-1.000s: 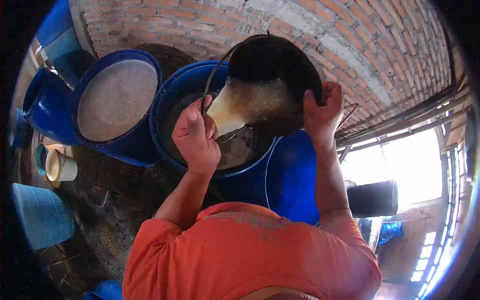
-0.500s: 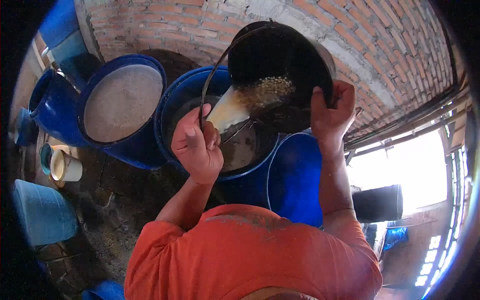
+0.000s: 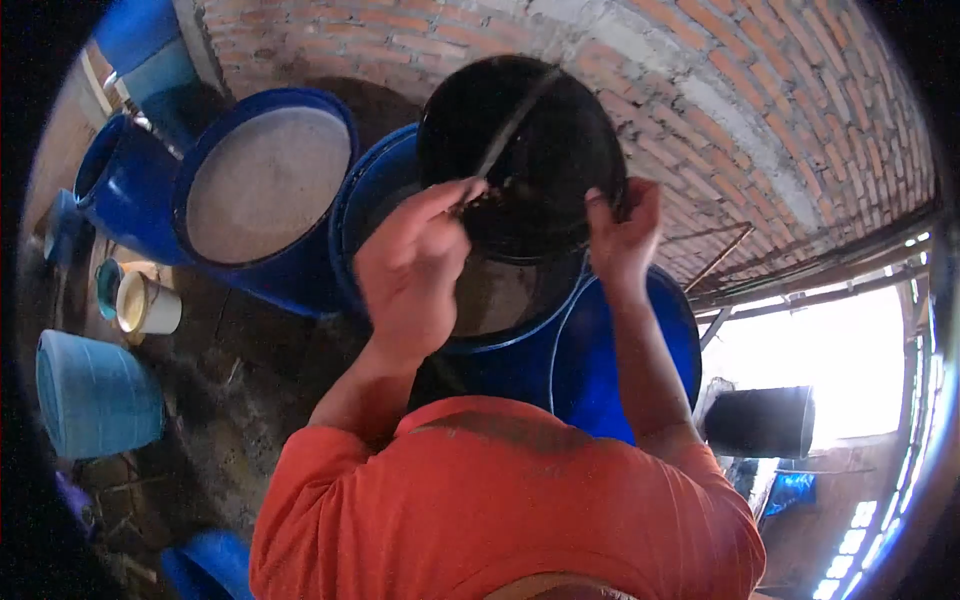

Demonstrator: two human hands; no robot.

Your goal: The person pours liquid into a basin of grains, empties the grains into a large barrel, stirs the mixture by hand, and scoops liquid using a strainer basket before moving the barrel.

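Note:
A black bucket is tilted with its mouth towards me, over a blue drum with cloudy brownish liquid in it. My left hand is closed around the bucket's thin handle, which crosses in front of the mouth. My right hand grips the bucket's right rim, thumb on the near side and the other fingers behind. A few pale grains show low inside the bucket, close to my left fingertips. The bucket's lower wall hides part of the drum opening.
Left of that drum stands another blue drum full of beige, frothy liquid. A blue drum stands to the right. A white pail and a light-blue tub are on the dark floor at left. A brick wall rises behind.
The pale stream with grains that poured from the bucket has stopped. The bucket has shifted slightly left and turned more towards me, and its handle has swung across the mouth with my left hand.

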